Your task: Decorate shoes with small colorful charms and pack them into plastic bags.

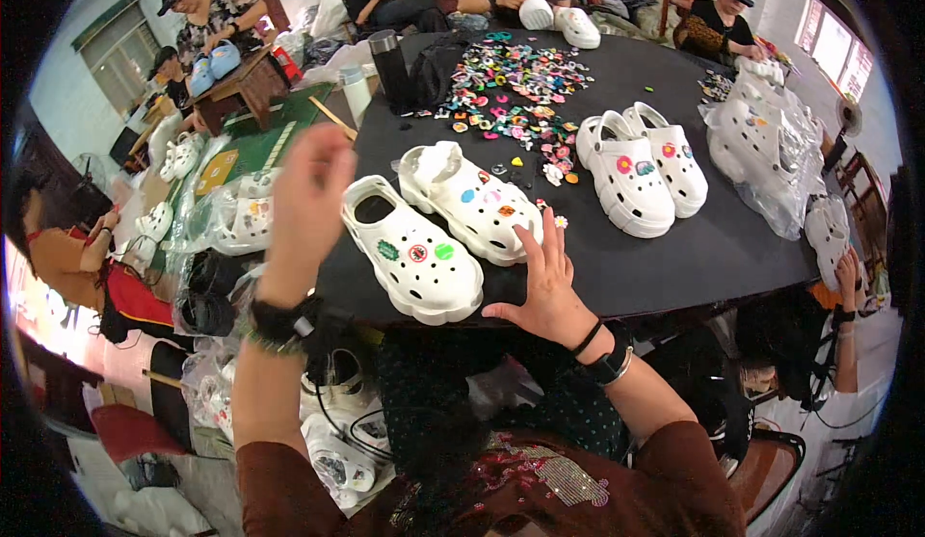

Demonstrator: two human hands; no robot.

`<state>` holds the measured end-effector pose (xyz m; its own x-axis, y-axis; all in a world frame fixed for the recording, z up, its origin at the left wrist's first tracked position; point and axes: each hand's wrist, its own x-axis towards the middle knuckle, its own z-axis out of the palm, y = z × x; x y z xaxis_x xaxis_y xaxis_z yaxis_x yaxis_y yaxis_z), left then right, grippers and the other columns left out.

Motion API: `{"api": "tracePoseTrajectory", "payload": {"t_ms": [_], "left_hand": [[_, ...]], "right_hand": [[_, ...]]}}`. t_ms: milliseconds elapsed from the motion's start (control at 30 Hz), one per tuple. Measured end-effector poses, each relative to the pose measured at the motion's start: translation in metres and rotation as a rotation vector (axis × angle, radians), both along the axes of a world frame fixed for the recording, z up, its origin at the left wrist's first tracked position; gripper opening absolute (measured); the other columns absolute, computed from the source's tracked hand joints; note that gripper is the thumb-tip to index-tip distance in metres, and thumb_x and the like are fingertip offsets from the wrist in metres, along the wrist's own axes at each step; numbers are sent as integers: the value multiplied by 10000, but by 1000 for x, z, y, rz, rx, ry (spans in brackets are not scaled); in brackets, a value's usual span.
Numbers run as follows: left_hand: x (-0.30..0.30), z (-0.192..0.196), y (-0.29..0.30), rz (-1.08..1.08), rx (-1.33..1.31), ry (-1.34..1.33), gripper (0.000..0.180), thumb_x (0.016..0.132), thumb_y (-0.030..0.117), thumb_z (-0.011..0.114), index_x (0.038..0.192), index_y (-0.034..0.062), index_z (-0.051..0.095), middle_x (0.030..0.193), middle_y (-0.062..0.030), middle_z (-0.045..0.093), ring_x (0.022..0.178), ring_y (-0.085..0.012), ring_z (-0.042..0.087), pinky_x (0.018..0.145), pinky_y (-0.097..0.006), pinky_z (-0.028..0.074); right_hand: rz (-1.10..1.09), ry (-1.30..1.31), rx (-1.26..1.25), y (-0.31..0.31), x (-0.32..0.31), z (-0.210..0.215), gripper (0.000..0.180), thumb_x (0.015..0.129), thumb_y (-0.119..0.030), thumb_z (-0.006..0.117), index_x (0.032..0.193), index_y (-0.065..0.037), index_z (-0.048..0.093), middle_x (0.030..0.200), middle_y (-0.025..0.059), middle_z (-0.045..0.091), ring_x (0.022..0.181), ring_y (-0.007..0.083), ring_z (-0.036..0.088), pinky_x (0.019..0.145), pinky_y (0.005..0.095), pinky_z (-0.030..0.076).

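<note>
In front of me on the black table (617, 277) lie two white clogs. The left clog (434, 282) carries a dark green, a red-and-white and a bright green charm on its toe. Its mate, the right clog (453, 176), has blue, pink and orange charms. My right hand (549, 291) is open, thumb and fingers spread, with its fingertips at the toe of the right clog. Raised to the left of the pair is my left hand (313, 185), smeared by motion; its fingers and anything in them cannot be made out.
A charm-decorated pair of white clogs (631, 176) stands to the right. Loose colourful charms (520, 79) are heaped farther back. A black tumbler (390, 70) and a pale bottle (355, 94) stand at the far left. Plastic-wrapped clogs (761, 142) sit at the right edge. Other people work around.
</note>
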<state>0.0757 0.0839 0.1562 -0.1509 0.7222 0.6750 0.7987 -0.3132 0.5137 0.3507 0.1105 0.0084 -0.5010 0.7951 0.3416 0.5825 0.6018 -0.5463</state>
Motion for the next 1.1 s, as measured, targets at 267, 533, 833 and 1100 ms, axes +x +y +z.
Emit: {"api": "tracePoseTrajectory", "payload": {"t_ms": [267,533,833,1100], "left_hand": [[2,-89,67,26,-220,399,628,827,426,674,1294,43,502,1144,-168,616,1077,-287,596,910,-369,462],[12,-98,94,-50,-586,-78,623,816,482,672,1186,-6,556,1083,-191,635,998,-270,616,857,-351,468],[8,-87,106,-47,-706,-108,455,795,380,731,881,-45,590,781,-69,589,693,-140,511,624,-301,431],[-18,-121,100,-98,-464,-220,353,740,243,760,890,-51,634,770,-134,662,681,-185,589,645,-334,455]], "right_hand": [[-50,-61,-64,-4,-22,-17,1165,583,-564,822,1464,-123,199,1497,332,-89,1310,648,63,983,687,272],[-16,80,8,2,-27,-23,1143,551,-341,890,1440,-89,217,1473,353,-91,1350,586,-15,1058,679,132],[71,177,11,16,-33,-27,1028,584,-213,883,1405,-90,277,1463,366,-92,1371,550,-48,1086,666,42],[139,159,60,17,-39,-26,993,621,-233,865,1411,-104,278,1466,355,-58,1363,559,-76,1085,666,4]]}}
